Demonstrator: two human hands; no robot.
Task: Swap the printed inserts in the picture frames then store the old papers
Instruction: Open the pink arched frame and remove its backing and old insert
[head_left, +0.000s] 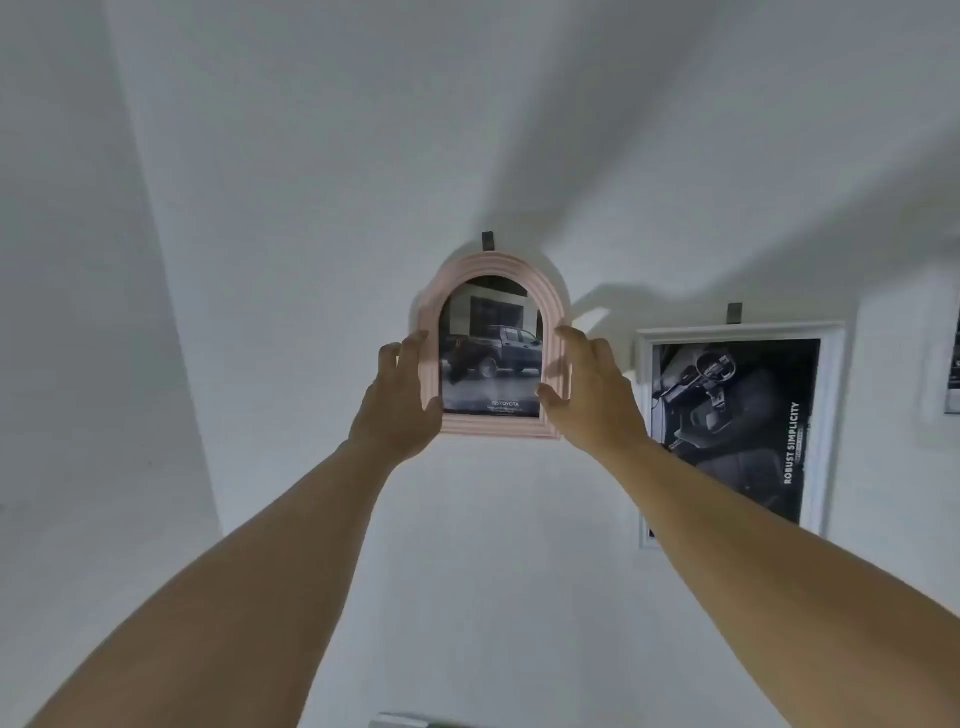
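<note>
A pink arched picture frame (492, 262) sits against the white wall just under a dark hook (487, 240). Its insert (488, 353) is a dark photo of a pickup truck. My left hand (397, 400) presses on the frame's left side, fingers along the edge and thumb near the lower corner. On the right side is my right hand (592, 395), its thumb lying over the lower right rim and its fingers at the edge. To the right hangs a white rectangular frame (831, 415) holding a dark car-interior print (737, 415).
A second hook (734, 312) holds the white frame. Part of a third frame (953, 374) shows at the far right edge. A wall corner runs down the left side. A grey object (400, 721) peeks in at the bottom edge.
</note>
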